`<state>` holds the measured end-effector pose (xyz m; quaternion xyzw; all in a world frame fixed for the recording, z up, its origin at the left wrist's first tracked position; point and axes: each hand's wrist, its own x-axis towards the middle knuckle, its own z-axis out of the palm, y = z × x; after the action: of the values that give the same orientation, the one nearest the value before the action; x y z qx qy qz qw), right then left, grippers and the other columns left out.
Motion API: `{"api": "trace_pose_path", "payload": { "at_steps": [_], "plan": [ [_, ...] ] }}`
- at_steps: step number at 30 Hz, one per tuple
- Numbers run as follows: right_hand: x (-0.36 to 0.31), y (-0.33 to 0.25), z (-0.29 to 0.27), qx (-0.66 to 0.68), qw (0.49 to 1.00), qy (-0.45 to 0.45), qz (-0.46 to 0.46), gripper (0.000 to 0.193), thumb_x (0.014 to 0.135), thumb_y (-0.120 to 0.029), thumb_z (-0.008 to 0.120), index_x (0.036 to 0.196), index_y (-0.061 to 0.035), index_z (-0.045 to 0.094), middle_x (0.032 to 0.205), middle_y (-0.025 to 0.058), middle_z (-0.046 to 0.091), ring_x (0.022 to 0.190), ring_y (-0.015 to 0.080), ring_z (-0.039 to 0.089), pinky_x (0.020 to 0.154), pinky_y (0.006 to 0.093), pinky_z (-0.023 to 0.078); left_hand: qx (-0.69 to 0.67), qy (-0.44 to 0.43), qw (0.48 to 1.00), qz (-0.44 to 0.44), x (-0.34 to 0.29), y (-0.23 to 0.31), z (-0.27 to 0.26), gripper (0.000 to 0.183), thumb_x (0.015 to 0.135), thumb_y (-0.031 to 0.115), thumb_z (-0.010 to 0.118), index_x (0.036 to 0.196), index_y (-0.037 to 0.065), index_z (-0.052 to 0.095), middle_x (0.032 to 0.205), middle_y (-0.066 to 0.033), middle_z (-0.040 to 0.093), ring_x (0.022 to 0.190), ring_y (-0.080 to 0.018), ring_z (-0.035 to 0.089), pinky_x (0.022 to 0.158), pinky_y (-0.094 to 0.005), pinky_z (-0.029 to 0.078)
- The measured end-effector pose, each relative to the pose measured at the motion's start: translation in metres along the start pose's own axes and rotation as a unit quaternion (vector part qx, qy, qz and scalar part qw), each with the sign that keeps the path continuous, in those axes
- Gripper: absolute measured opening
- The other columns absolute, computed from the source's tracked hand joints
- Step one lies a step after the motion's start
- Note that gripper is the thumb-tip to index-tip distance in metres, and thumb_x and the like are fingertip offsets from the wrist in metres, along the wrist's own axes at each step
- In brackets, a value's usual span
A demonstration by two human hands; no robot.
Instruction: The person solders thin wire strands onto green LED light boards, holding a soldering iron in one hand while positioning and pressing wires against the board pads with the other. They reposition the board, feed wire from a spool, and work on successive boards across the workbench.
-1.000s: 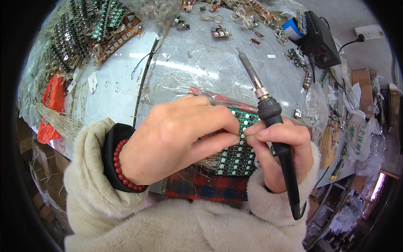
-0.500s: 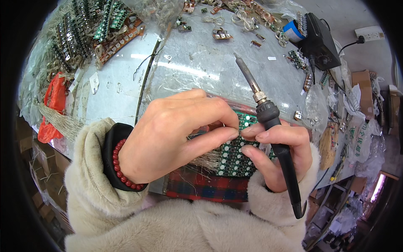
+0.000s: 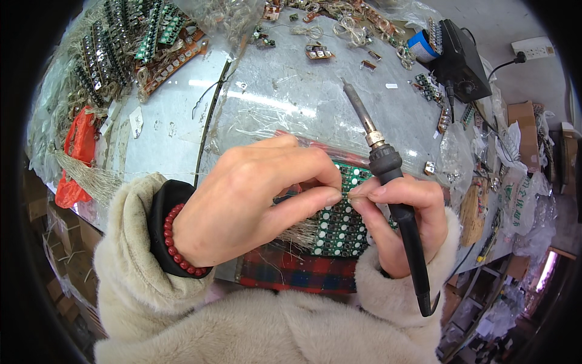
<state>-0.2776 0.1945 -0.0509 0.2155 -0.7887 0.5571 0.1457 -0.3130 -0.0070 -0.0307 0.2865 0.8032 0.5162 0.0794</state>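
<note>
My left hand [image 3: 254,197] is pinched, thumb against forefinger, over a green circuit board panel [image 3: 336,233] dotted with white round parts. What lies in that pinch is too small to make out. My right hand [image 3: 429,212] holds a soldering iron [image 3: 385,161] across its fingers, the tip pointing up and away from the board. Its thumb and forefinger also meet close to the left fingertips. A bundle of thin pale wires [image 3: 298,235] spreads below my left hand at the board's left edge. Red plaid cloth [image 3: 291,270] lies along the near side.
Strips of small boards [image 3: 109,54] pile up at the far left, near a red plastic bag [image 3: 80,155]. A black soldering station [image 3: 461,60] and a blue tin [image 3: 422,47] stand far right. Loose board pieces [image 3: 319,51] and plastic film [image 3: 273,121] lie on the metal table.
My right thumb has moved up and closed against the forefinger. The soldering iron has shifted and tilted slightly. My left hand stays nearly in place, still pinched.
</note>
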Motion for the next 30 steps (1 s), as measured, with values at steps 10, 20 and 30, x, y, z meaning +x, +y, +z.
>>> {"api": "trace_pose_path", "payload": {
  "at_steps": [10, 20, 30],
  "plan": [
    [0.001, 0.0, -0.002, 0.007, 1.0, -0.001, -0.005, 0.035, 0.072, 0.01, 0.074, 0.1, -0.001, 0.057, 0.085, 0.0121, 0.067, 0.072, 0.0185, 0.064, 0.067, 0.0265, 0.051, -0.032, -0.016, 0.999, -0.037, 0.0, 0.001, -0.001, 0.01, 0.079, 0.003, 0.07, 0.088, 0.001, 0.066, 0.08, -0.0048, 0.063, 0.068, -0.0111, 0.058, 0.06, -0.0237, 0.045],
    [-0.006, -0.017, -0.037, -0.026, 0.998, 0.049, 0.006, 0.026, 0.086, -0.019, 0.063, 0.102, 0.0023, 0.059, 0.08, 0.01, 0.062, 0.058, 0.012, 0.047, 0.054, 0.0251, 0.036, 0.055, 0.006, 0.995, -0.081, 0.004, -0.009, -0.006, 0.009, 0.08, 0.005, 0.067, 0.086, 0.0, 0.063, 0.075, -0.0068, 0.059, 0.063, -0.0139, 0.052, 0.058, -0.0257, 0.042],
    [-0.018, -0.01, -0.042, 0.053, 0.996, 0.062, 0.027, 0.033, 0.085, -0.027, 0.068, 0.096, 0.0025, 0.058, 0.066, 0.0048, 0.057, 0.052, 0.0092, 0.042, 0.048, 0.0246, 0.03, 0.078, 0.01, 0.989, -0.122, 0.006, -0.012, 0.003, 0.01, 0.082, 0.005, 0.064, 0.084, -0.002, 0.058, 0.073, -0.0089, 0.057, 0.064, -0.017, 0.054, 0.06, -0.0274, 0.044]
  ]
}}
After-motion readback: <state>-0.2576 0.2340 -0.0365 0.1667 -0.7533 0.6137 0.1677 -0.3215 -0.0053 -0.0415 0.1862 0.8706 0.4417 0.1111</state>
